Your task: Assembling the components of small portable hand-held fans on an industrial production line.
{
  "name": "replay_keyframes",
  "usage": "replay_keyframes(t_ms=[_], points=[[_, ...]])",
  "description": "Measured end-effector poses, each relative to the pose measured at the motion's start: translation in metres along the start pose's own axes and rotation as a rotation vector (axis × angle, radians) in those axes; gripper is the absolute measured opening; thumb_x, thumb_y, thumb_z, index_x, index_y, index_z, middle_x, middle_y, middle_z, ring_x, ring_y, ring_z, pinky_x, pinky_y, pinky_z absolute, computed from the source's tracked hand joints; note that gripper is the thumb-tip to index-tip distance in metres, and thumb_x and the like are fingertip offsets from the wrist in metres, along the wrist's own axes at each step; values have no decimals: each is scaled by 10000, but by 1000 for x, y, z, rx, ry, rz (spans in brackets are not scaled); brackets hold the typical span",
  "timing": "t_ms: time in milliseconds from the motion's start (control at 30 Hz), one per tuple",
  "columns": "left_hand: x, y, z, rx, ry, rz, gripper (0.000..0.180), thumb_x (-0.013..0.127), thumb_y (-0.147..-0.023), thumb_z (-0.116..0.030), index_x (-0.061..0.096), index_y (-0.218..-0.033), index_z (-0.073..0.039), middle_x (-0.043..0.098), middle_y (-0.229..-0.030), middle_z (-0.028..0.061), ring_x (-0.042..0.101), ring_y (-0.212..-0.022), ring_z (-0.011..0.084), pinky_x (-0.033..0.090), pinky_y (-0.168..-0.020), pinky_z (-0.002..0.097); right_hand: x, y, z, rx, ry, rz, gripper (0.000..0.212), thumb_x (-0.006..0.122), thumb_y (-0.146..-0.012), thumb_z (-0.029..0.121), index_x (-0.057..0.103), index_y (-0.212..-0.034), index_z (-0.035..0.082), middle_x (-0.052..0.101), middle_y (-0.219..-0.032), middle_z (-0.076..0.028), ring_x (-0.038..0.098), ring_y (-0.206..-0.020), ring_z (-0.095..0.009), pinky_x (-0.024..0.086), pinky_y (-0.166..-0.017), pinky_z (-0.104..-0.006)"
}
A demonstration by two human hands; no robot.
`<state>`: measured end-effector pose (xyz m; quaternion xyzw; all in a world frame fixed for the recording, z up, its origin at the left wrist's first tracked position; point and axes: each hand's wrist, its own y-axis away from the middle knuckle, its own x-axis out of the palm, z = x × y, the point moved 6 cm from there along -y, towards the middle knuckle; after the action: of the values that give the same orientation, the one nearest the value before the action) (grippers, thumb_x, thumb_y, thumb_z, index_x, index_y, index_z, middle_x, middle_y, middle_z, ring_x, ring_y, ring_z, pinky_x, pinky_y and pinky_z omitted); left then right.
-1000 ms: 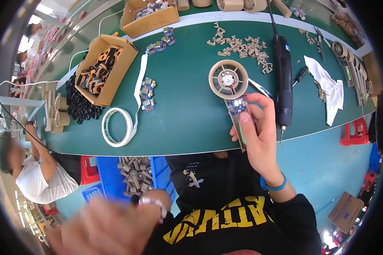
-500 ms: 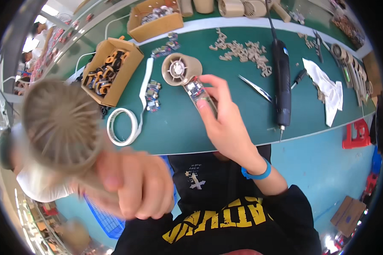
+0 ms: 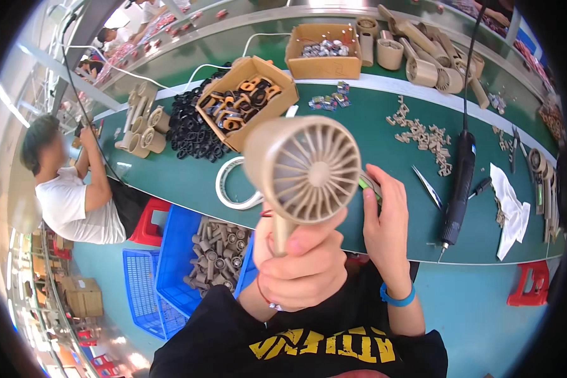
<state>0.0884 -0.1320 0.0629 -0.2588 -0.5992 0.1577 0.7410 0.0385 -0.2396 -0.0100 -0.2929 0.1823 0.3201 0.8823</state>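
Observation:
Raised close in front of me is a beige handheld-fan shell (image 3: 320,173), its round slatted grille facing up. My left hand (image 3: 305,271), with a thin red cord at the wrist, wraps its fingers around the shell's handle. My right hand (image 3: 387,227), wearing a blue wristband, is just to the right of the grille. Its fingers are closed on a fan body (image 3: 366,184), of which only a narrow part with a bright green piece shows. The shell hides the rest of that body.
On the green table (image 3: 372,104) are a box of black-and-orange parts (image 3: 246,101), a box of small metallic parts (image 3: 324,50), a tape roll (image 3: 223,183), beige clips (image 3: 425,135), tweezers (image 3: 427,187) and a hanging electric screwdriver (image 3: 461,189). A blue crate (image 3: 176,252) holds beige shells. A co-worker (image 3: 75,189) sits left.
My left hand has brought the grille shell from the far left to the middle, in front of the fan body in my right hand. The view has shifted left, showing the crate and co-worker.

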Motion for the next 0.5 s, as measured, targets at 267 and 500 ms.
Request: replay_keyframes(t_ms=[267, 500], points=[[-6, -4, 8, -103, 57, 82, 116, 514, -932, -49, 495, -826, -6, 576, -592, 34, 497, -405, 115, 410, -364, 219, -13, 1, -12, 352, -297, -71, 289, 432, -1019, 132, 534, -1260, 9, 578, -951, -32, 490, -794, -90, 404, -702, -232], [-10, 4, 10, 219, -410, -116, 541, 340, -999, -515, 500, -975, 1, 454, -532, 20, 421, -340, 122, 370, -328, 211, -7, 5, -15, 447, -348, -47, 326, 403, -1034, 167, 516, -1295, 7, 543, -881, -4, 419, -734, -53, 358, -665, -205]])
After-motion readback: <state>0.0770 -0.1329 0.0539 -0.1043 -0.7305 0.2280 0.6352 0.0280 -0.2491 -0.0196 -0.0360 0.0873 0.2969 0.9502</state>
